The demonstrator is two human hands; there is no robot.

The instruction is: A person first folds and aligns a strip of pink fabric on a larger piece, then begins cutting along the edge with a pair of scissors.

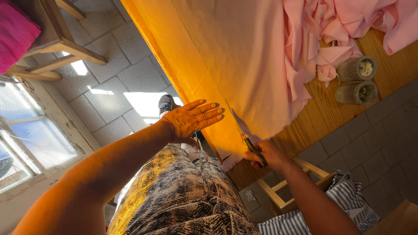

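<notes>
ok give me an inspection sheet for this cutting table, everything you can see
surface: wooden table, mostly covered by cloth, bare at the far edge
job's things: pale pink fabric spread flat, a cut line running up it; scissors at its near edge
clutter: bunched pink fabric; two grey cylinders lying on their sides beside it
hands: left hand flat on the fabric, fingers spread; right hand gripping the scissors
cables: nothing seen
surroundings: grey tiled floor, window, wooden chair with a pink cushion, wooden stool, striped cloth
</notes>
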